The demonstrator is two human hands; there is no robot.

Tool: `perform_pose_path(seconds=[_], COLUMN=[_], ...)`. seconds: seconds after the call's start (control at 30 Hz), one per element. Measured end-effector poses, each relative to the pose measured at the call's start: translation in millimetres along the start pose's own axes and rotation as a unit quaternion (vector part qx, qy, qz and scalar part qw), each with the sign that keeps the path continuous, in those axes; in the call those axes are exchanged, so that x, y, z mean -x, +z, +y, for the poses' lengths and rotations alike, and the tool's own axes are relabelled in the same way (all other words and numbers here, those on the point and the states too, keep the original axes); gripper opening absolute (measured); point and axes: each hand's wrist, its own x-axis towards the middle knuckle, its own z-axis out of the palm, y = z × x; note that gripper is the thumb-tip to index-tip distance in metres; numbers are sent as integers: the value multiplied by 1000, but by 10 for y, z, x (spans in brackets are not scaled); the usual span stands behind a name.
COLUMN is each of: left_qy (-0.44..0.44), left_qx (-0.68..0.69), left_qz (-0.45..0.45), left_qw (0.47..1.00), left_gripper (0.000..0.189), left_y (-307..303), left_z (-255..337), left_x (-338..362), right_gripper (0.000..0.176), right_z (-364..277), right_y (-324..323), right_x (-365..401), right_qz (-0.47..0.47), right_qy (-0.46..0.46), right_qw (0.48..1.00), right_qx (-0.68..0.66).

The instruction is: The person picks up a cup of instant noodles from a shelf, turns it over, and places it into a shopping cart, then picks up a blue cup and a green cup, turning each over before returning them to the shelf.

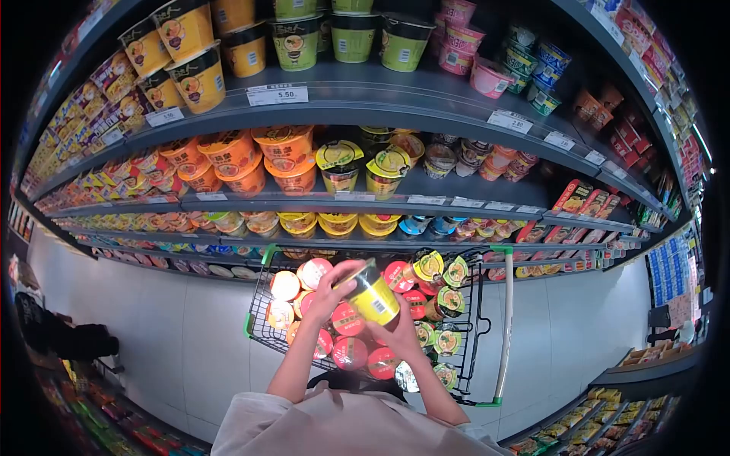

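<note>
- Shirt (327, 425), pale, at the bottom centre of the frame, forearms reaching up from it.
- Left hand (340, 287), frame centre: fingers bent around the upper end of a cup, no wider than its wall.
- Right hand (397, 333), just below and to the right: curled against the same cup's lower end.
- Yellow-and-black cup (376, 302), one, centre of the frame: held between both hands, tilted, barcode side toward the camera, above the cart's load.
- Shopping cart (248, 325), wire mesh with green corners, centre and lower centre; its pale handle (505, 334) runs down the right side.
- Red-lidded cups (350, 354), several, in the middle of the cart.
- Green-and-yellow-lidded cups (448, 342), several, grouped at the cart's right side.
- Floor (182, 327), pale tiles, left and right of the cart.
- Yellow bowls (337, 225), low shelf, above the cart in the frame.
- Orange bowls (291, 173), stacked, middle shelf, left of centre.
- Price tag (278, 95), reading 5.50, upper shelf edge.
- Green-and-black cups (295, 45), top centre; pink cups (459, 47) to their right.
</note>
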Motion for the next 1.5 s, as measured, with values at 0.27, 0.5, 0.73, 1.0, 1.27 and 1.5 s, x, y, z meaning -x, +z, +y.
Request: perform_pose_path(seconds=[0.27, 0.5, 0.73, 1.0, 1.27, 1.5], left_qy=[28, -23, 2, -8, -40, 138], left_qx=[130, 191, 149, 221, 81, -105], left_qz=[3, 39, -17, 3, 15, 47], left_qw=[991, 981, 989, 975, 996, 984], left_gripper=[54, 39, 38, 47, 58, 66], left_y=[136, 266, 200, 145, 410, 615], left_z=[360, 479, 614, 386, 467, 755], left_x=[-741, -1095, -1237, -1134, -765, -934], right_gripper=[92, 87, 71, 62, 78, 65], right_z=[-733, -789, -576, -497, -499, -366], right_y=[2, -138, -300, -304, -167, -307], right_x=[-529, -798, -1038, -1067, -862, -463], right_qz=[178, 219, 116, 61, 103, 102], right_qy=[-86, -129, 12, 67, -32, -13], right_qw=[976, 946, 988, 983, 991, 994], right_qx=[88, 200, -98, -159, -74, -40])
